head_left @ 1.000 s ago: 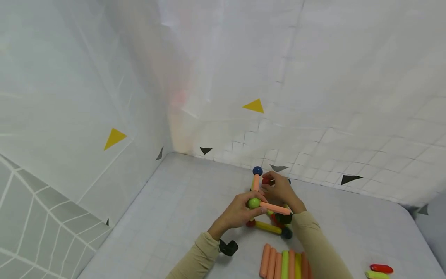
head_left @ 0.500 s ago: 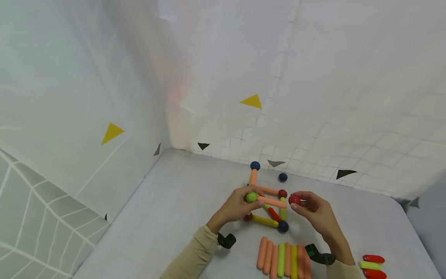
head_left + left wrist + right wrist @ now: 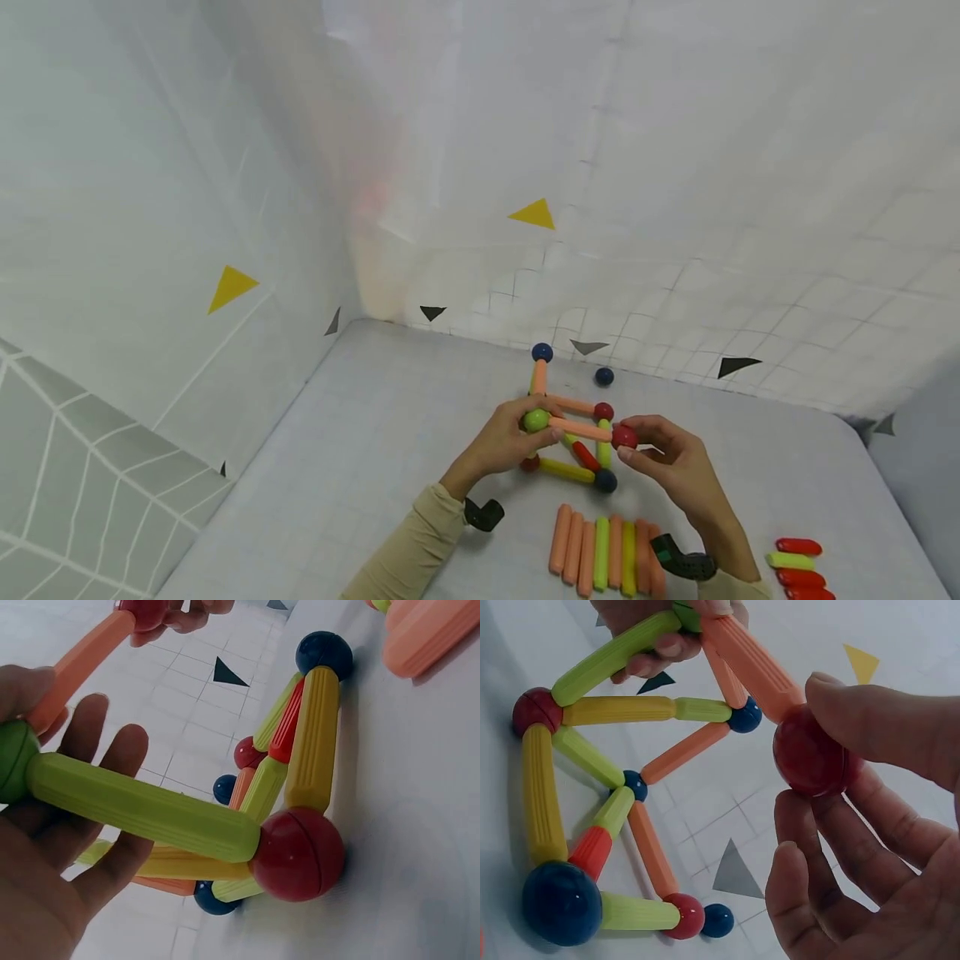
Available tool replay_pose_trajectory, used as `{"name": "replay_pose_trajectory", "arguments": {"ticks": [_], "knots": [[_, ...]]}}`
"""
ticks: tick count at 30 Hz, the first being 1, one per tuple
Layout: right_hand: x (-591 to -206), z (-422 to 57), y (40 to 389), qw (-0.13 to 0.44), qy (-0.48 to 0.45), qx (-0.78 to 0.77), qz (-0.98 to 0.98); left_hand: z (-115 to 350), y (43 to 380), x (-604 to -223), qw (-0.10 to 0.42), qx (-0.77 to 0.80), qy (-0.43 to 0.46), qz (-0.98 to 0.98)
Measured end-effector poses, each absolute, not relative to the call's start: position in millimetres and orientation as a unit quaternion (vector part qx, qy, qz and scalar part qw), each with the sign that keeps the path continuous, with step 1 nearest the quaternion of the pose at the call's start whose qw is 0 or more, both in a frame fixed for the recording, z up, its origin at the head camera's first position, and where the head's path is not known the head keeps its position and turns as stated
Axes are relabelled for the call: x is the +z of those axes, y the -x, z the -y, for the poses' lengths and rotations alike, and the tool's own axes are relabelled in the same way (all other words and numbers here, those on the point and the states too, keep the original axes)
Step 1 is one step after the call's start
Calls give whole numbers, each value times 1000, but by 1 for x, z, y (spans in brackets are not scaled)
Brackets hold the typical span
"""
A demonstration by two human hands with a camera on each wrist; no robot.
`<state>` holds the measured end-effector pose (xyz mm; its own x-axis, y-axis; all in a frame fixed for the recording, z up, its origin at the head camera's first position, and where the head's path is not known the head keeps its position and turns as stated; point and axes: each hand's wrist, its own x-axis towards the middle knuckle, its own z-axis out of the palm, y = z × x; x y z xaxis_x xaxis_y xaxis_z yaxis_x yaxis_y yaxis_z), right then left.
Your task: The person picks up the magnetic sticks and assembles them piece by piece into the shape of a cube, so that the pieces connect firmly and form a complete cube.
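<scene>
My left hand point(image 3: 504, 437) pinches an orange stick point(image 3: 577, 428) near the green ball point(image 3: 536, 420) at its left end. With thumb and fingers, my right hand point(image 3: 678, 462) holds a red ball point(image 3: 810, 754), which touches the stick's other end. From the green ball a lime stick point(image 3: 142, 806) slopes down to a red ball point(image 3: 298, 855) on the table. These belong to a frame of sticks and balls, including a yellow stick point(image 3: 566, 471), a dark blue ball point(image 3: 605, 481) and a raised blue ball point(image 3: 542, 352). My left hand hides part of the frame in the head view.
A loose dark blue ball point(image 3: 603, 377) lies behind the frame. In front, several orange, lime and yellow sticks point(image 3: 602, 554) lie in a row. Short red and lime sticks point(image 3: 797, 562) lie at the right. White sheeted walls point(image 3: 675, 208) stand behind and left of the table point(image 3: 390, 400).
My right hand has come from behind the frame toward the front right with the red ball, then slightly left until the ball meets the orange stick's end. My left hand keeps its hold.
</scene>
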<state>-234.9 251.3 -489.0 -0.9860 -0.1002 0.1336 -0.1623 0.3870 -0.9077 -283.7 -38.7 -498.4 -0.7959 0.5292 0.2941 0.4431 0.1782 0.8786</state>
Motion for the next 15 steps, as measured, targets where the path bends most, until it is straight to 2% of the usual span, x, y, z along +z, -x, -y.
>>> {"name": "replay_pose_trajectory", "arguments": {"ticks": [6,9,15], "knots": [[-490,-252,233,39,-96,561,821,38,281,-495,27,538,-301,-787],[-492,-255,233,23,-98,562,821,37,280,-494,26,541,-286,-791],[-500,-262,235,-122,-76,514,846,35,281,-496,28,558,-292,-776]]}}
